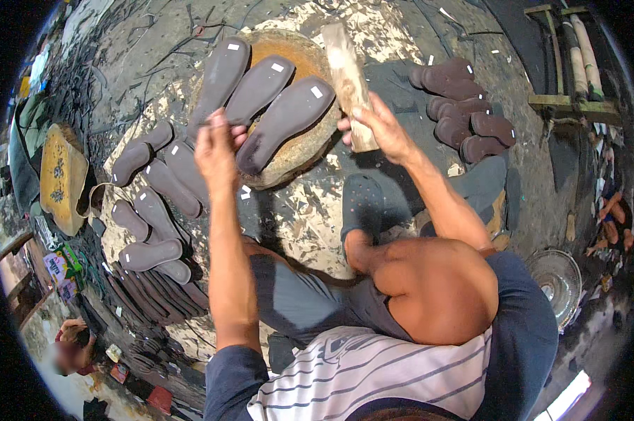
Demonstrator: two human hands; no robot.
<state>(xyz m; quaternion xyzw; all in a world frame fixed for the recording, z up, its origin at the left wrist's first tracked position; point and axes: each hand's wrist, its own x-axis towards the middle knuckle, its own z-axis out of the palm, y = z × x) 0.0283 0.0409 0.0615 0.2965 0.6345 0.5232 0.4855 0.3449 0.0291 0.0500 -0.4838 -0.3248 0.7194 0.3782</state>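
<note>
Three dark brown shoe soles with small white labels lie fanned out on a round worn block (278, 45): a left sole (222, 74), a middle sole (261, 88) and a right sole (287, 123). My left hand (218, 147) is closed at the narrow ends of the left and middle soles; its fingertips are partly hidden, and the middle sole seems to be in its grip. In my right hand (383, 130) is a pale, rough piece of wood (345, 70), gripped by its lower end and held upright beside the block's right edge.
More soles (169, 182) lie in pairs and rows on the left floor. Stacked brown soles (464, 109) sit at the right. A yellowish block (63, 179) stands far left, a fan (555, 281) at lower right. Other people (75, 347) sit at both sides. Scraps litter the floor.
</note>
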